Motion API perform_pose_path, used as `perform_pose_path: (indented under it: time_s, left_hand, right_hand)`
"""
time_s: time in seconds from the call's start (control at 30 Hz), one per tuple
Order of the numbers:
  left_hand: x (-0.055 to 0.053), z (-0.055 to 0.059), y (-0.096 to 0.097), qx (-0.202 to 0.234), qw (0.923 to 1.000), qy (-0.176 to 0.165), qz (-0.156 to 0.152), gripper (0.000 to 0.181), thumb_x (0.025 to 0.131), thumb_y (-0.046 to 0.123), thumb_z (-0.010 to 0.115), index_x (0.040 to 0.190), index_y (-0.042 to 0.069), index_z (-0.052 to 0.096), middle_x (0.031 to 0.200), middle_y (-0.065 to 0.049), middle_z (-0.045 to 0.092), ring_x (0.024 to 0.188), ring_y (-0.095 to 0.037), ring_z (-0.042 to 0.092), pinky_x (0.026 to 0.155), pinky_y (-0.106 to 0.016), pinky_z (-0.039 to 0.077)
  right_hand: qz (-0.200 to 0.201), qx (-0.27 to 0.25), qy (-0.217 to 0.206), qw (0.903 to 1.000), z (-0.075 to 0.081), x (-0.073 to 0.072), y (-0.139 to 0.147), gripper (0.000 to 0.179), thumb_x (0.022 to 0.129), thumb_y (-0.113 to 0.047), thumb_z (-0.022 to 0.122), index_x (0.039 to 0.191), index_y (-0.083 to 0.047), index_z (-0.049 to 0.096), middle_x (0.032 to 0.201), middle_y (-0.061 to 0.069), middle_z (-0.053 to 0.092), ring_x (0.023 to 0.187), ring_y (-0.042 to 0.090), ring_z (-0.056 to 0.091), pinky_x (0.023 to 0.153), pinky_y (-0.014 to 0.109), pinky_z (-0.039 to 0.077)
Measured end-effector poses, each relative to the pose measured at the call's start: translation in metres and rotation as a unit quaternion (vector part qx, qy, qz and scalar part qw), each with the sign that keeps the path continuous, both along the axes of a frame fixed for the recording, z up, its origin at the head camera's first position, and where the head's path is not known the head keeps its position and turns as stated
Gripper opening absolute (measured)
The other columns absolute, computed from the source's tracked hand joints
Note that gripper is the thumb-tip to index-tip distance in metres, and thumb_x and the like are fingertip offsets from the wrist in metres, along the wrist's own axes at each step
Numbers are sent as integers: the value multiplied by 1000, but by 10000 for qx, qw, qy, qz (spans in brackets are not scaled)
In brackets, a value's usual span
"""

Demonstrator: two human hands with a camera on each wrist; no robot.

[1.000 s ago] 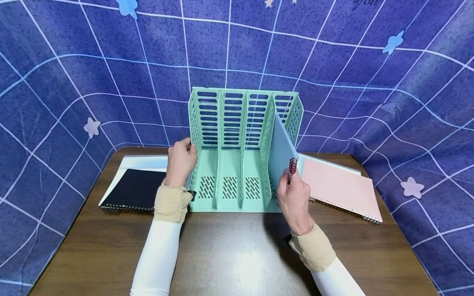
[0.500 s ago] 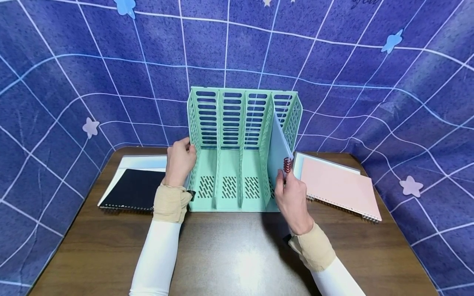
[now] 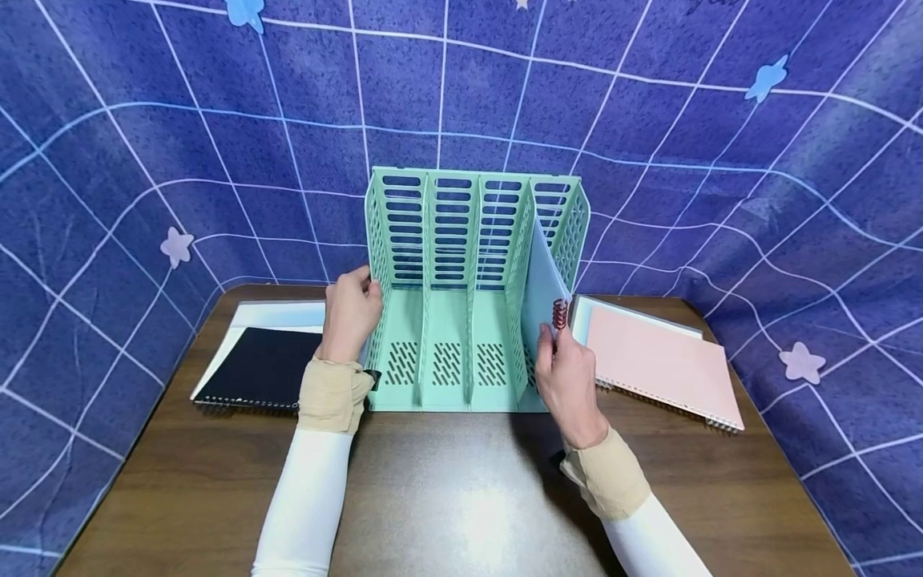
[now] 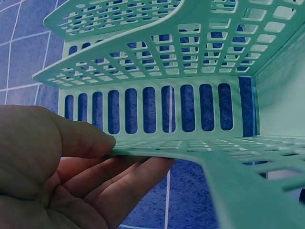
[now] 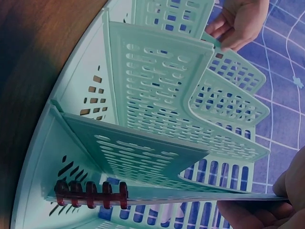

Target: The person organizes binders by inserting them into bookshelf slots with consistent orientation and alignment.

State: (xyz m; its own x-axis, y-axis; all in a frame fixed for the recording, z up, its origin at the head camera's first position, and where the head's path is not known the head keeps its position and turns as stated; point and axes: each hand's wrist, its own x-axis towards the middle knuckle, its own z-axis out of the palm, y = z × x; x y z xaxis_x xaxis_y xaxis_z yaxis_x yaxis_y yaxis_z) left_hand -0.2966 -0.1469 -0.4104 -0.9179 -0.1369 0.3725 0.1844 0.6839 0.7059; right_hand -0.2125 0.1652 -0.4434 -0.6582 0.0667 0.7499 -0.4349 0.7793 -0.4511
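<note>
A mint-green file rack (image 3: pixel 447 316) with upright dividers stands on the table. My left hand (image 3: pixel 352 316) pinches the edge of its left side wall; in the left wrist view the thumb (image 4: pixel 88 139) lies inside the wall and the other fingers outside. A light-blue notebook (image 3: pixel 542 276) with a red spiral coil (image 5: pixel 90 194) stands upright in the rightmost compartment. My right hand (image 3: pixel 570 389) holds it by its near edge, just below the coil in the head view. In the right wrist view, thumb and fingers sit on opposite sides of its edge.
Left of the rack lies a black spiral notebook (image 3: pixel 263 369) over a pale one (image 3: pixel 277 315). To the right, a pink spiral notebook (image 3: pixel 659 353) rests on a light-blue item (image 3: pixel 584 312). A purple-blue gridded curtain (image 3: pixel 461 88) hangs behind the brown table (image 3: pixel 440 481).
The blue notebook and my right hand have shifted slightly left and back, closer to the divider. My left hand stays on the rack's side wall.
</note>
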Motion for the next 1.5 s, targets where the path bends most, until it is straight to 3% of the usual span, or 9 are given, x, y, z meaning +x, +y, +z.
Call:
perform_pose_path:
  time_s: [0.17,0.47,0.6,0.73,0.9,1.07,1.27,1.37,1.5]
  left_hand:
    - [0,0,1,7,10000,-40,17,20,104,13,52,94,7,68,69,-7,65,54,-25,50,52,-36,40]
    - [1,2,1,17,10000,22,10,26,105,12,52,80,8,58,57,-3,46,47,-25,41,48,-36,34]
    - [1,1,2,24,10000,-29,33,25,105,11,52,82,8,59,58,-4,48,47,-24,42,48,-35,33]
    - [0,1,2,50,10000,-59,31,25,106,13,51,83,8,61,59,-6,50,48,-25,43,49,-36,34]
    - [0,1,1,18,10000,-38,24,24,106,15,50,88,9,64,60,-5,54,49,-25,45,49,-37,35]
    - [0,3,2,4,10000,-1,13,24,105,14,49,90,8,67,61,-6,56,49,-26,47,49,-37,36]
    - [0,4,2,15,10000,-26,16,22,105,12,51,97,8,71,62,-6,59,50,-25,48,49,-38,38]
    - [0,3,2,17,10000,-19,33,21,104,12,51,95,8,70,60,-6,57,49,-25,47,48,-37,37]
    - [0,2,2,84,9999,-60,65,21,104,13,52,96,8,71,62,-6,59,50,-24,48,48,-37,37]
  right_hand:
    - [19,-27,-73,10000,-1,-3,0,22,105,-12,58,85,-2,57,55,2,44,45,22,44,43,42,38]
    - [42,17,-228,9997,2,-4,1,17,104,-15,60,93,-2,61,58,5,51,47,24,49,45,45,41]
    - [212,47,-394,9990,3,-5,3,16,102,-17,65,106,-2,63,81,18,73,70,33,73,58,50,56]
    - [466,12,-581,9972,12,0,4,33,100,-19,68,127,-1,61,107,26,74,95,38,75,74,54,60]
    - [629,241,-1048,9922,36,16,13,61,96,-28,73,148,-5,51,86,21,73,69,33,71,68,50,58]
    - [694,842,-1887,9760,68,38,34,93,94,-40,76,163,-5,25,59,3,49,47,20,50,71,53,55]
    - [733,1396,-1962,9678,88,51,61,102,89,-35,83,164,-3,21,107,25,69,51,17,49,79,55,55]
    - [703,1555,-1907,9667,90,51,72,100,88,-28,85,162,0,24,133,34,60,58,24,56,80,58,54]
    - [607,1706,-2156,9595,88,44,86,94,88,-22,84,159,5,28,106,34,68,65,33,63,79,60,53]
